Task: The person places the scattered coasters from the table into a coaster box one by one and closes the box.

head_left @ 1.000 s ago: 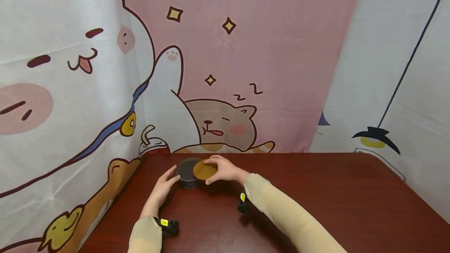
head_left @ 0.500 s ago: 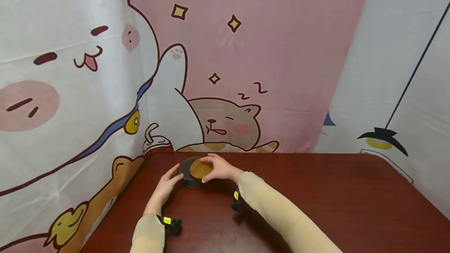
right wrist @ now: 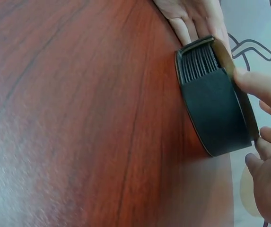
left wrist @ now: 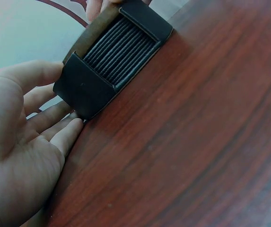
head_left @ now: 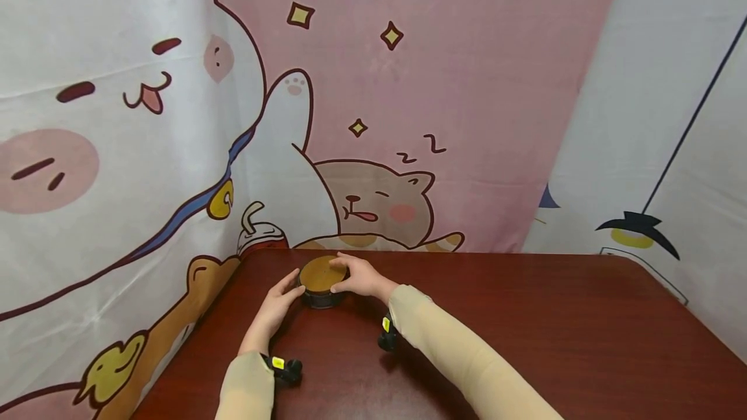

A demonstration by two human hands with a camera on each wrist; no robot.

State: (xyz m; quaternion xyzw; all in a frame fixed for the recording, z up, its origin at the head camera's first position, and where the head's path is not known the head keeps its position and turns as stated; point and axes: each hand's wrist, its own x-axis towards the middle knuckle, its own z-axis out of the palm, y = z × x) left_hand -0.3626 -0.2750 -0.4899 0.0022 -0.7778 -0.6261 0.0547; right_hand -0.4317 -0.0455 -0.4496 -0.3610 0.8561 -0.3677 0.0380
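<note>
A round black holder (left wrist: 85,90) stands on the table and carries a stack of black coasters (left wrist: 122,51), their ribbed edges showing through its side gap. On top lies a round wooden disc (head_left: 320,275), covering the stack. My right hand (head_left: 364,279) pinches this disc at its right edge, thumb in front and fingers behind. On the other side, my left hand (head_left: 274,308) holds the holder, thumb near the upper rim and fingers around the far side. In the right wrist view the disc (right wrist: 250,118) sits along the holder's rim, with a thumb pressed on its edge.
The dark red wooden table (head_left: 496,329) extends to the right and toward me. Its back edge runs close behind the holder. A cartoon-printed cloth (head_left: 467,115) hangs behind and along the left side. Each wrist wears a small black camera (head_left: 287,371).
My right hand has moved left, bringing the wooden disc from overlapping the holder's right side to covering its top. The left hand stays at the holder. The head view has shifted slightly.
</note>
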